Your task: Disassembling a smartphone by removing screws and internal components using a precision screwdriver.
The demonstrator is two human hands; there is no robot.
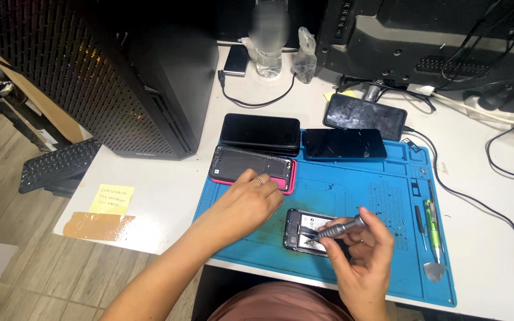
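Observation:
An opened phone [302, 230] with its back off lies on a blue work mat [340, 190] near the front edge. My right hand [361, 252] grips a grey metal screwdriver [339, 227], its tip pointing down-left onto the phone's inside. My left hand [251, 202] rests palm down on the mat just left of the opened phone. Its fingers reach the lower edge of a phone in a pink case [251, 167], and it holds nothing.
Three dark phones [260, 132] [344, 144] [365, 116] lie along the mat's far edge. A green-handled tool [430, 223], tweezers and a pick lie at the mat's right. A black computer tower [150, 77], a water bottle [269, 53], cables, a yellow sticky note [112, 198] and a keyboard [58, 164] surround it.

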